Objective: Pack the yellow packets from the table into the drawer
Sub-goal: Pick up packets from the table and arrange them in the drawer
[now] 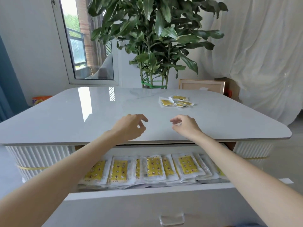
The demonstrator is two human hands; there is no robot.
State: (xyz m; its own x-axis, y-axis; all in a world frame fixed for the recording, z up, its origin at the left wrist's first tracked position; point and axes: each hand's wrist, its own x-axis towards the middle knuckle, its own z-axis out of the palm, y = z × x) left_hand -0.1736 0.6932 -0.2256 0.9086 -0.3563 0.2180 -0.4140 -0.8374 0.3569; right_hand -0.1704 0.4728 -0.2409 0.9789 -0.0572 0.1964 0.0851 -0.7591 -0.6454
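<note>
I see a daylit room: white wall (32, 46), open window (85, 46) at left, large leafy plant (155, 33) behind the glossy table (82, 115), white drapes (262, 54) at right.

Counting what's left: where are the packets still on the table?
A small pile of yellow packets lies on the table, far right, beyond the right hand.

Home living rm. Glossy grey-white table w/ ribbed white base (114, 108), big green leafy potted plant (154, 35) behind, white draped curtain (262, 54) on the right, white-framed window (77, 43) onto balcony, gold picture frame (201, 85) leaning at wall.
</note>
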